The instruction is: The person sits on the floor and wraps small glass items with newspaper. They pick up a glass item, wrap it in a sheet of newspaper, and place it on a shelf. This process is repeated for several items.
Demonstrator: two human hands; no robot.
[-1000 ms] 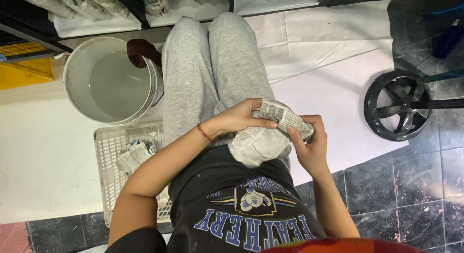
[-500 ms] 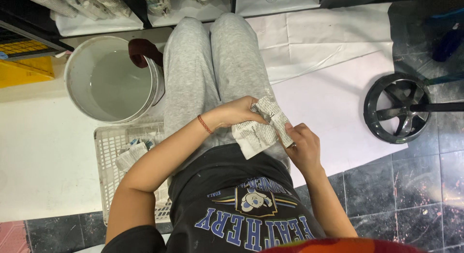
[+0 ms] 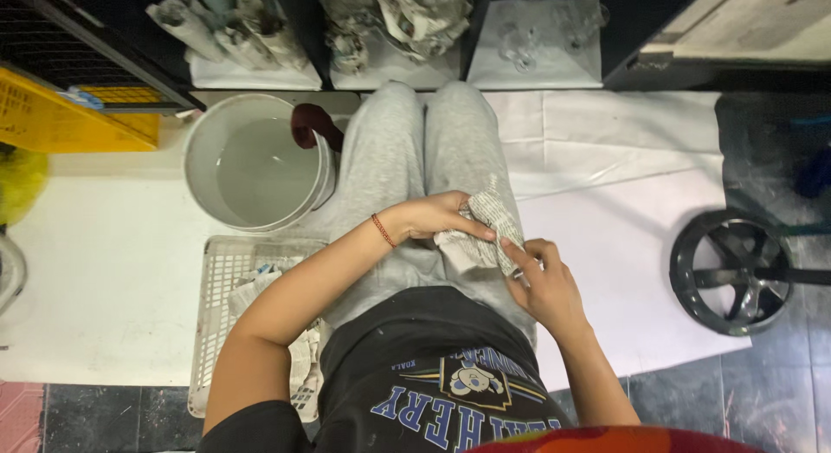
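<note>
A crumpled newspaper bundle (image 3: 479, 231) is held over the lap, on grey trousers (image 3: 415, 159). It is gripped from above by the left hand (image 3: 437, 216), whose fingers are curled over its top, and pinched at its lower edge by the right hand (image 3: 541, 280) between thumb and fingertips. To the left, a white slotted basket (image 3: 221, 280) with paper scraps is set on the floor, just beside a white bucket (image 3: 255, 172) of water. A black wheel-shaped base (image 3: 736, 271) is seen well apart at the right. Further newspaper wads (image 3: 407, 16) are stored on shelves ahead.
</note>
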